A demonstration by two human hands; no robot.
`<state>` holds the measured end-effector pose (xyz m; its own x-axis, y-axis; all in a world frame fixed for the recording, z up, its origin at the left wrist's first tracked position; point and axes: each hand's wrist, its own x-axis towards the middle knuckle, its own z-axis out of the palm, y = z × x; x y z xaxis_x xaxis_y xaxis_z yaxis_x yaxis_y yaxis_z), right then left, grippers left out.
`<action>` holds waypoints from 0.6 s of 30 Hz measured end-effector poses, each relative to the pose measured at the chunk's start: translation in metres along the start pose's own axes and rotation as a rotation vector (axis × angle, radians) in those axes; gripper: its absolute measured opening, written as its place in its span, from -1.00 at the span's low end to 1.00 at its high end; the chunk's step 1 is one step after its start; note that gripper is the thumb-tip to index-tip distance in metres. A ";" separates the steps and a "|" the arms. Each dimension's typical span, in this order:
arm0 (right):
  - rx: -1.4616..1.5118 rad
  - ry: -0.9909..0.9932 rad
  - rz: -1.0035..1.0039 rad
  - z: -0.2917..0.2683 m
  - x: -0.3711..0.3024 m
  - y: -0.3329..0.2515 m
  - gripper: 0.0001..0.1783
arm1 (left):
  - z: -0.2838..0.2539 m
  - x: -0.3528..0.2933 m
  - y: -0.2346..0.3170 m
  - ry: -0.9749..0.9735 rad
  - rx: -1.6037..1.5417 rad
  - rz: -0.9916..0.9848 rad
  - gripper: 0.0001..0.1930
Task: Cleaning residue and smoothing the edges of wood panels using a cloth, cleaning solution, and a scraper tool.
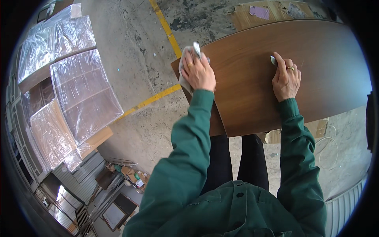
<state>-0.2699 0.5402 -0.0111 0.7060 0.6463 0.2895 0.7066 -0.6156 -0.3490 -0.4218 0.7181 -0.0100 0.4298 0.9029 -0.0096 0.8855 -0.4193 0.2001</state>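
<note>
A large brown wood-grain panel [252,79] with a curved far edge is seen lying flat in front of the body, a second brown panel [216,121] partly exposed beneath its left end. A crumpled grey-white cloth [184,83] is gripped in the partly closed left hand [200,75] at the panel's left edge; a shiny silver object [196,49] is seen beside its fingers, kind undetermined. A small flat silver piece [273,60] is pinched by the right hand [287,81], fingers mostly curled, over the panel's middle. Plastic-wrapped brown boards [83,89] are stacked well apart, at left.

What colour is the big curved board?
The board is streaky brown, best seen in the head view.
</note>
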 end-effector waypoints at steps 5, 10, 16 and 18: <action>-0.029 -0.022 0.038 0.001 -0.002 0.002 -0.60 | 0.001 -0.025 -0.003 -0.060 -0.003 0.034 -0.48; -0.017 -0.024 0.036 0.000 -0.003 0.006 -0.58 | -0.019 -0.165 -0.010 -0.202 -0.008 0.022 -0.46; -0.003 -0.027 0.033 0.000 -0.003 0.004 -0.58 | -0.022 -0.222 -0.015 -0.248 -0.032 -0.041 -0.46; -0.008 -0.025 0.030 -0.001 -0.003 0.005 -0.59 | -0.017 -0.187 -0.009 -0.187 -0.029 -0.050 -0.48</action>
<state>-0.2683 0.5342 -0.0129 0.7257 0.6383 0.2569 0.6854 -0.6383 -0.3505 -0.5132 0.5546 0.0062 0.4129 0.8882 -0.2015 0.9024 -0.3690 0.2225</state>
